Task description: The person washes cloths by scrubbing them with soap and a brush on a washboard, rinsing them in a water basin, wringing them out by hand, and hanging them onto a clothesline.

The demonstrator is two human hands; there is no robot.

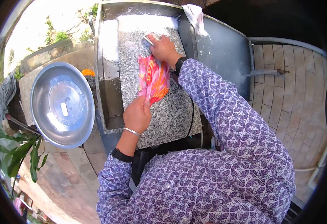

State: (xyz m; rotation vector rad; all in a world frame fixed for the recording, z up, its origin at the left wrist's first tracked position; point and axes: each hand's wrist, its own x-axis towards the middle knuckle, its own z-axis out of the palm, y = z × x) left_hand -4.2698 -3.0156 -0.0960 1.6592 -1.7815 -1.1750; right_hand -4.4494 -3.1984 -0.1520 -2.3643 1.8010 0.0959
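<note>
My left hand point(137, 114) is closed on the lower end of a pink and orange patterned cloth point(154, 79), which lies bunched on a speckled granite slab point(163, 125). Above the cloth's upper end, my right hand point(164, 48) is closed around a small pale block point(148, 39) at the slab's surface. Fingers hide part of the block, and I cannot make out its kind. To the left, a shiny metal basin point(82, 128) holds a white oblong bar point(64, 109).
A grey-walled trough point(101, 67) frames the slab, with a blue-grey basin point(223, 52) to its right. A white cloth point(195, 18) hangs over the divider. Left are a grey mop head point(5, 95) and a leafy plant point(18, 158). Wooden-look tiles point(283, 100) lie right.
</note>
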